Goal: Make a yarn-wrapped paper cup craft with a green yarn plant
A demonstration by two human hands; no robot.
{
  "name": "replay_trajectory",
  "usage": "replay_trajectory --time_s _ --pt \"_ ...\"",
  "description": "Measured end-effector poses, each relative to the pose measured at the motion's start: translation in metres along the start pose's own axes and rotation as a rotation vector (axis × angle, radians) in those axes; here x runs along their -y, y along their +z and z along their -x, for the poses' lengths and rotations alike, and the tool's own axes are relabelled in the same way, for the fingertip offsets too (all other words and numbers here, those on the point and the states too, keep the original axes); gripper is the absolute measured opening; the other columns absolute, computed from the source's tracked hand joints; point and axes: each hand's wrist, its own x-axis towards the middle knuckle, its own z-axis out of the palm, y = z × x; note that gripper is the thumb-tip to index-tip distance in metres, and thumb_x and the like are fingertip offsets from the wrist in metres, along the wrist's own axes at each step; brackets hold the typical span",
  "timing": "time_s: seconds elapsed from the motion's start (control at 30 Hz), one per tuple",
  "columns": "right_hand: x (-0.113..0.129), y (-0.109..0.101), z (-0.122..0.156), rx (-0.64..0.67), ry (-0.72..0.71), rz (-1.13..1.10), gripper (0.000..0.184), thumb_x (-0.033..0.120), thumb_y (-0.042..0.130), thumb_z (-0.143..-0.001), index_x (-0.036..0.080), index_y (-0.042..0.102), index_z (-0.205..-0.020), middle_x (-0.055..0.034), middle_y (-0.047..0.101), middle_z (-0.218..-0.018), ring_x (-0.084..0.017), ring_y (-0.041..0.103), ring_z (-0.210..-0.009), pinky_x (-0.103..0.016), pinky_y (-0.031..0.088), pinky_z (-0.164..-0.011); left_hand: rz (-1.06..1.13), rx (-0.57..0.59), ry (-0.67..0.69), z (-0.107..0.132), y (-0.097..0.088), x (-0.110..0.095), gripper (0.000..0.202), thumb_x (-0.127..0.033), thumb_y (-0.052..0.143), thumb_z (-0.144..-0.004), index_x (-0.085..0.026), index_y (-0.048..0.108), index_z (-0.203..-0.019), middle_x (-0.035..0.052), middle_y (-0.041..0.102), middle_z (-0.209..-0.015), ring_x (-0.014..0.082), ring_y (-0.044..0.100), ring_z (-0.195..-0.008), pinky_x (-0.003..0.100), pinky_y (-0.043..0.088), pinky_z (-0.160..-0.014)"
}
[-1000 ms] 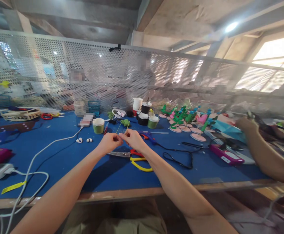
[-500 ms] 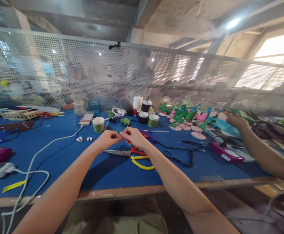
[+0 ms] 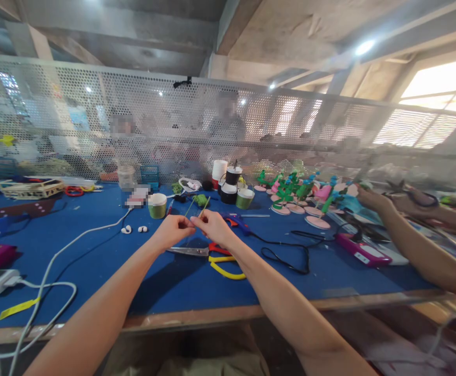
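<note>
My left hand (image 3: 174, 230) and my right hand (image 3: 214, 226) meet over the table, fingertips nearly touching. Each pinches a thin green strand (image 3: 204, 206), whose ends stick up above the fingers; whether it is one piece or two, yarn or wire, I cannot make out. Just behind lies a small ball of green yarn (image 3: 202, 200). Below the hands rest large scissors (image 3: 191, 251) with red and yellow handles, blades pointing left. A blue and red glue gun (image 3: 240, 223) lies right of my right hand, its black cord running rightward.
Green-and-white cups (image 3: 158, 207) and stacked black-and-white cups (image 3: 228, 193) stand behind. White earbuds (image 3: 126, 230) and a white cable (image 3: 58, 253) lie left. Several flower pieces on pink bases (image 3: 317, 222) stand right, near a purple power strip (image 3: 363, 250) and another person's arm (image 3: 404, 230).
Both hands stay pinched together in nearly the same place, and the green ends now spread apart in a clearer V. The view has tilted slightly.
</note>
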Motion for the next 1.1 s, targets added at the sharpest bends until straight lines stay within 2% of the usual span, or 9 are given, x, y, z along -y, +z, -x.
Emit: replay_trajectory --time_s 0.17,0.33,0.4,0.63,0.83,1.0,1.1 --pt "-0.0002 0.0019 0.0000 -0.003 -0.008 -0.022 0.029 0.041 0.053 -0.069 0.018 0.040 -0.055 0.0073 0.040 -0.040 -0.006 0.036 -0.035 -0.019 0.030 -0.036 0.014 -0.041 -0.024 0.0011 0.0037 -0.0013 0.018 -0.029 0.058 -0.056 -0.013 0.050 -0.053 -0.0055 0.046 -0.049 0.0083 0.040 -0.049 0.021 0.029 -0.050" --pt "0.0011 -0.0017 0.0015 0.128 -0.048 -0.107 0.025 0.041 0.049 -0.071 0.017 0.045 -0.065 0.0052 0.048 -0.050 -0.007 0.044 -0.041 -0.019 0.037 -0.039 0.038 -0.027 -0.041 0.0015 0.0024 -0.0018 0.020 -0.031 0.057 -0.058 -0.012 0.051 -0.054 -0.0064 0.044 -0.046 0.0073 0.036 -0.047 0.020 0.027 -0.047" --pt "0.0015 -0.0030 0.0013 0.146 -0.050 -0.112 0.025 0.040 0.050 -0.070 0.017 0.044 -0.063 0.0053 0.048 -0.049 -0.006 0.043 -0.039 -0.018 0.036 -0.038 0.038 -0.024 -0.038 0.0014 0.0009 -0.0019 0.019 -0.030 0.057 -0.058 -0.012 0.052 -0.054 -0.0066 0.043 -0.046 0.0070 0.036 -0.047 0.020 0.027 -0.047" --pt "0.0005 0.0000 -0.0002 0.028 -0.051 -0.046 0.026 0.037 0.052 -0.070 0.018 0.040 -0.056 0.0073 0.041 -0.041 -0.006 0.037 -0.036 -0.018 0.030 -0.036 0.029 -0.030 -0.015 0.0003 0.0005 -0.0006 0.017 -0.028 0.057 -0.057 -0.012 0.053 -0.057 -0.0054 0.048 -0.050 0.0082 0.040 -0.050 0.021 0.030 -0.051" --pt "-0.0006 0.0020 0.0006 -0.002 -0.045 -0.044 0.030 0.038 0.054 -0.068 0.018 0.037 -0.052 0.0076 0.039 -0.039 -0.006 0.035 -0.038 -0.019 0.027 -0.037 0.019 -0.033 -0.023 -0.0001 0.0037 0.0008 0.019 -0.030 0.057 -0.056 -0.013 0.051 -0.053 -0.0055 0.046 -0.048 0.0085 0.039 -0.049 0.021 0.028 -0.050" --pt "0.0008 -0.0016 0.0006 0.126 -0.076 -0.152 0.026 0.043 0.050 -0.069 0.017 0.046 -0.067 0.0034 0.052 -0.055 -0.007 0.046 -0.045 -0.019 0.036 -0.039 0.034 0.015 -0.034 0.0016 0.0004 -0.0035 0.020 -0.032 0.058 -0.056 -0.013 0.053 -0.055 -0.0057 0.045 -0.048 0.0076 0.037 -0.049 0.021 0.027 -0.049" --pt "0.0008 -0.0038 -0.0009 0.185 -0.107 -0.219 0.025 0.041 0.052 -0.068 0.016 0.047 -0.069 0.0023 0.053 -0.059 -0.008 0.048 -0.050 -0.019 0.040 -0.043 0.040 0.038 -0.045 0.0025 -0.0016 -0.0057 0.021 -0.033 0.057 -0.058 -0.013 0.054 -0.057 -0.0057 0.046 -0.048 0.0071 0.037 -0.047 0.021 0.028 -0.048"
